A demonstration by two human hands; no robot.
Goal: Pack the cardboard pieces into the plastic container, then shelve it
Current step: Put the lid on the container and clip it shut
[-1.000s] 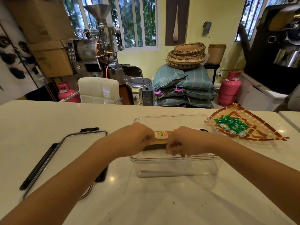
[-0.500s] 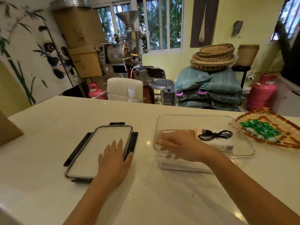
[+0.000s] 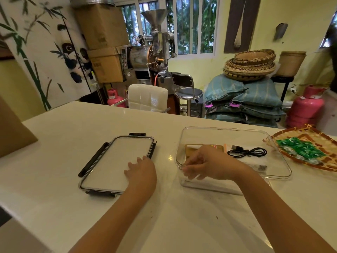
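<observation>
A clear plastic container [image 3: 224, 129] stands open on the white table [image 3: 54, 143]. Inside it a brown cardboard piece [image 3: 193, 149] lies flat at the left, beside a coiled black cable [image 3: 248, 152]. My right hand [image 3: 209, 165] hovers over the container's near-left rim, fingers loosely curled with nothing in them, partly covering the cardboard. The container's clear lid [image 3: 113, 161], with black clips, lies flat on the table to the left. My left hand [image 3: 141, 170] rests flat on the lid's near-right corner, fingers spread.
A woven tray [image 3: 291, 134] with green sachets [image 3: 300, 150] sits right of the container. A brown cardboard sheet [image 3: 14, 132] juts in at the left edge. Behind the table are a white chair [image 3: 147, 95], a stool, sacks and gas cylinders.
Both hands had held the cardboard over the container. My left hand then went to the lid, my right laid the cardboard inside and has now lifted off it. The view turned left.
</observation>
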